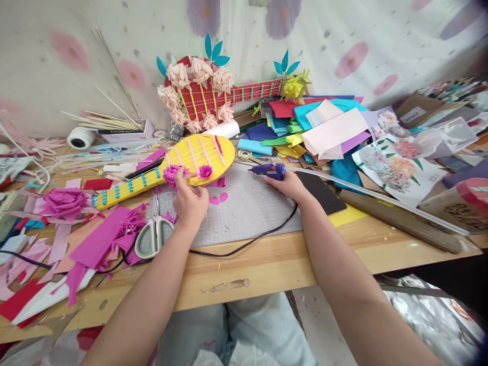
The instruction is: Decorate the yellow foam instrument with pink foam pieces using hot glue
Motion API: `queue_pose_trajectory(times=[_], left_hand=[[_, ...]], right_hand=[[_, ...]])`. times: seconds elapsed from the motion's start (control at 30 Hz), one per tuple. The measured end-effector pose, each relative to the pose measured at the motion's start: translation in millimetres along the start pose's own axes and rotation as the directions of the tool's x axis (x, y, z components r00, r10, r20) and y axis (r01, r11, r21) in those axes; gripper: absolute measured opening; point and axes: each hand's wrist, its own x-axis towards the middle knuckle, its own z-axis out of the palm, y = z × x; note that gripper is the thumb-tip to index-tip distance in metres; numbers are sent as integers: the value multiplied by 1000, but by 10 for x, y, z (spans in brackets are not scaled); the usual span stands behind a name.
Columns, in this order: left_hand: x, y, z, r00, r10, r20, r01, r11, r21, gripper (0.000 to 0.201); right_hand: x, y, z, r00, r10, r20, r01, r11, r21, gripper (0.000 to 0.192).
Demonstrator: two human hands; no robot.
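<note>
A yellow paper guitar (179, 168) lay across the grey cutting mat (244, 208), its neck running off the mat's left edge. The left hand (188, 198) was closed on a small magenta paper flower (172, 174), which was pressed against the guitar's body where body and neck meet. A second magenta flower (205, 171) was already seated on the body, just right of that hand. To the right of the guitar, the right hand (290, 184) was wrapped around a blue glue gun (269, 171), which was held low over the mat with its nozzle turned toward the guitar; its black cord (244, 244) trailed back over the mat's near edge. Scissors (153, 235) lay at the mat's left corner among magenta paper scraps (125, 229), and a red paper guitar (213, 96) trimmed with pale flowers leaned on the wall behind the yellow one. A stack of coloured paper sheets (316, 129) was piled to the right of it.

The step in hand was judged to be the fixing of a flower onto the guitar. For the next move, the nozzle would have to be brought to the flower's seat and glue applied sparingly, fingers being kept off the hot tip.
</note>
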Motion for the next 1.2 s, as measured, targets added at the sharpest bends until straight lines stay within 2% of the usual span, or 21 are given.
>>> queue_pose_trajectory(times=[0.13,0.33,0.53,0.77,0.87,0.93,0.97,1.03,1.13,1.2], left_hand=[[-9,-9,-8,1000,-11,-21,12,1000,22,67],[8,-13,27,996,-6,85,-1,996,84,73],[12,-18,55,993,12,118,-24,995,100,77],[-8,-13,10,999,40,36,-40,999,-1,73],[-8,-60,-44,996,80,-35,-82,995,-52,67],[-7,-92,-92,990,133,-35,-135,989,-57,59],[-7,-100,-116,985,171,1,-171,984,-53,52],[-9,-91,-161,954,255,157,-250,967,-47,38],[-13,-35,-201,830,296,472,-341,940,12,23],[-14,-3,-208,773,241,587,-367,924,104,19]], right_hand=[[-2,-1,2,1000,14,6,-14,1000,2,42],[4,-2,-2,1000,23,10,-23,1000,-6,42],[2,1,0,1000,10,9,-11,1000,11,44],[6,2,-5,999,25,25,-25,1000,-5,45],[18,30,3,999,24,27,-24,1000,-3,45],[26,51,11,1000,14,21,-14,1000,5,47],[28,58,13,1000,8,19,-9,1000,9,47],[27,66,15,1000,4,13,-5,1000,12,48],[21,65,10,1000,4,9,-4,1000,7,48],[18,64,7,1000,4,11,-4,1000,6,47]])
